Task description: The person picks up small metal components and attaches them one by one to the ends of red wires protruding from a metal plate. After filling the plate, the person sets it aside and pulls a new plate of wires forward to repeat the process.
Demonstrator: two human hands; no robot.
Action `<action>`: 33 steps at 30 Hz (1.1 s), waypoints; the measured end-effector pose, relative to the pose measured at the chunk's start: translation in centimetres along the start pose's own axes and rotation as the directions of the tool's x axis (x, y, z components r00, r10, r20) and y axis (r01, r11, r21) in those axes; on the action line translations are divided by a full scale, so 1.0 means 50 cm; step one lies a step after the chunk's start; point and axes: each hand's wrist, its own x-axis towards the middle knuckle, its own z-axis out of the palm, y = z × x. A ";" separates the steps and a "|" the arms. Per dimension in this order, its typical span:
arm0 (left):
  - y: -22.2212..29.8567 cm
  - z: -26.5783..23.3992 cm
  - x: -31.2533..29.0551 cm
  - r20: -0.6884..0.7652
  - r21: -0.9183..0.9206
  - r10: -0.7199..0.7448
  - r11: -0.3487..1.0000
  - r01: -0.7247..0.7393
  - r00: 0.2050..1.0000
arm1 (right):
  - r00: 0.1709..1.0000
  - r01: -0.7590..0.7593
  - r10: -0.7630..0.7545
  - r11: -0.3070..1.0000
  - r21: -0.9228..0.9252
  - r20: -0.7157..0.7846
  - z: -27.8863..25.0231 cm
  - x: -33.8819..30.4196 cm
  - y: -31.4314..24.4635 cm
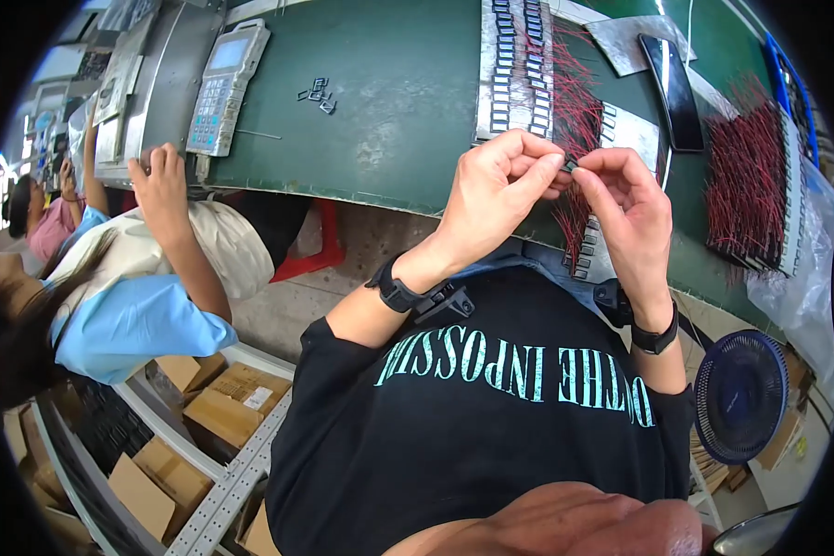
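Near the middle of the frame, slightly right of centre and above it, a small dark part is held up between the left hand and the right hand. The grip of each hand is closed in a fine pinch, thumb against forefinger, with the part between the two sets of fingertips; so tiny a piece probably leaves room for nothing broader. The hands nearly meet in front of the chest at the near edge of the green surface, likely so that both can work on the piece in close view. At the top of the frame, just right of centre, a pale plate carries small pieces in neat columns, perhaps to keep them countable and within reach, while red wires fan out to their right, seemingly laid one way to limit tangling. A second mass of red wires lies at the right of the frame, and a phone rests at the upper right, apart from the hands. Loose black frames sit in a small heap at upper left. The held part looks dark with a greenish tint and narrow; fingers cover most of it, so its full shape, and whether any wire joins it, cannot be told.
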 end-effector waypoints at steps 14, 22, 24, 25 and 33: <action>-0.003 0.007 0.000 0.049 0.094 -0.022 0.995 0.017 0.999 | 0.959 -0.200 0.123 0.932 0.303 0.256 -0.048 0.030 0.057; -0.013 0.000 -0.011 0.033 0.160 0.027 0.987 -0.032 0.999 | 0.967 -0.090 0.057 0.988 0.125 0.247 -0.020 0.022 0.028; -0.022 -0.010 -0.015 0.032 0.193 0.027 0.981 -0.033 0.999 | 0.975 -0.031 0.018 0.998 0.052 0.222 -0.005 0.015 0.019; -0.023 -0.017 -0.019 0.032 0.210 0.028 0.977 -0.034 0.999 | 0.971 -0.039 0.036 0.999 0.006 0.234 0.000 0.013 0.016; 0.022 -0.113 0.010 -0.150 0.331 -0.070 0.936 0.116 0.986 | 0.917 0.374 -0.252 0.812 -0.447 0.308 0.025 0.056 -0.018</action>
